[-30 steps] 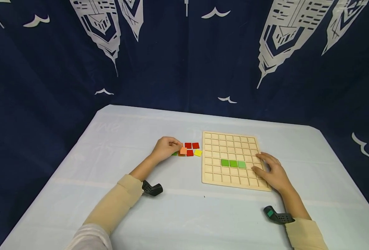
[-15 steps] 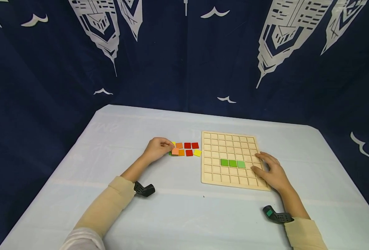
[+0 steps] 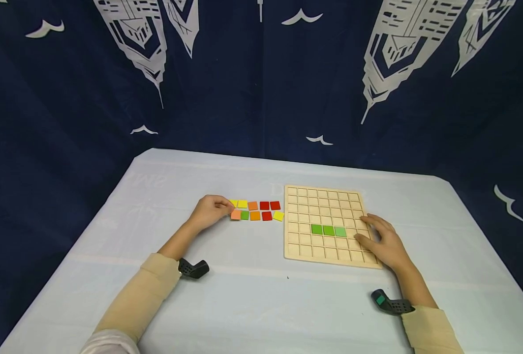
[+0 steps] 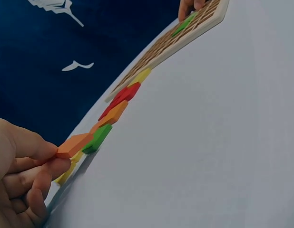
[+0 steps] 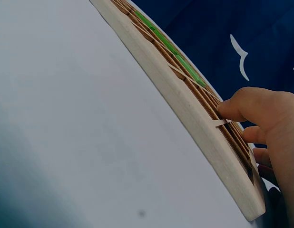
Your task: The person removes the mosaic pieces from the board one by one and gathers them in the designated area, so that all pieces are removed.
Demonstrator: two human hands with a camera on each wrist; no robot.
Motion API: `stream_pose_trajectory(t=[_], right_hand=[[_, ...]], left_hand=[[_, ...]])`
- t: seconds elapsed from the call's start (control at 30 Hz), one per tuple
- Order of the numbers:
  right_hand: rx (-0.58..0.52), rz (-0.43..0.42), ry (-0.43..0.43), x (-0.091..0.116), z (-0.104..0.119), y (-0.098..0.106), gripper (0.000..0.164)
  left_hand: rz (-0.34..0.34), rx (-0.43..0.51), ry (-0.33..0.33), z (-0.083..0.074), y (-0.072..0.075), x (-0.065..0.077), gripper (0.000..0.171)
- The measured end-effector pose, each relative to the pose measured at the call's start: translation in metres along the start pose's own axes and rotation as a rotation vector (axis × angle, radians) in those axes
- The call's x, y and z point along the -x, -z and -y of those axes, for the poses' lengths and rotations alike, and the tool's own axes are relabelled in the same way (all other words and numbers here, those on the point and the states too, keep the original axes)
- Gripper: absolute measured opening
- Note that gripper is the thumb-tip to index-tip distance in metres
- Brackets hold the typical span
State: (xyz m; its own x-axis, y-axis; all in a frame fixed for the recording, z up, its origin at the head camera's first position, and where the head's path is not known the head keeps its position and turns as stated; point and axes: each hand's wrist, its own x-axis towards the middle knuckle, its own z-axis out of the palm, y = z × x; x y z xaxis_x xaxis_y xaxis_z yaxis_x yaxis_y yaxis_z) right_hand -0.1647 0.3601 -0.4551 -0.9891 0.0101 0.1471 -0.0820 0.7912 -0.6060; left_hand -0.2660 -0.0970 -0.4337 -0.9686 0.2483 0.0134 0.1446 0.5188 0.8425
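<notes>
My left hand [image 3: 224, 210] pinches a pale orange tile [image 3: 236, 214] between thumb and fingers at the left end of a small cluster of tiles; the left wrist view shows the pale orange tile [image 4: 73, 144] tilted just above the table. Beside it lie a green tile [image 3: 245, 215], yellow, orange and red tiles [image 3: 266, 216] in two short rows. To the right lies a wooden grid board [image 3: 325, 196] with three green tiles [image 3: 328, 230] in one row. My right hand [image 3: 378, 241] rests with relaxed fingers on the board's near right corner, its thumb [image 5: 237, 108] on the grid.
The table [image 3: 261, 305] is covered in pale blue cloth. A dark blue curtain [image 3: 261, 88] with white prints hangs behind and at both sides. Black wrist mounts [image 3: 193, 268] sit on both forearms.
My left hand has slid left with the pale orange tile, uncovering the yellow, green and orange tiles it hid. The right hand and board have stayed put.
</notes>
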Motion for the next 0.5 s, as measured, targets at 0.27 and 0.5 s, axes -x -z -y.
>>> stream_pose_trajectory(t=[0.27, 0.5], right_hand=[[-0.002, 0.001, -0.007, -0.0003, -0.0003, -0.0002, 0.065], [-0.006, 0.007, -0.011, 0.0002, 0.0008, 0.0002, 0.065]], left_hand=[[0.022, -0.044, 0.009, 0.0042, 0.0065, -0.0003, 0.017], [-0.001, -0.076, -0.006, 0.0081, 0.0073, -0.0019, 0.016]])
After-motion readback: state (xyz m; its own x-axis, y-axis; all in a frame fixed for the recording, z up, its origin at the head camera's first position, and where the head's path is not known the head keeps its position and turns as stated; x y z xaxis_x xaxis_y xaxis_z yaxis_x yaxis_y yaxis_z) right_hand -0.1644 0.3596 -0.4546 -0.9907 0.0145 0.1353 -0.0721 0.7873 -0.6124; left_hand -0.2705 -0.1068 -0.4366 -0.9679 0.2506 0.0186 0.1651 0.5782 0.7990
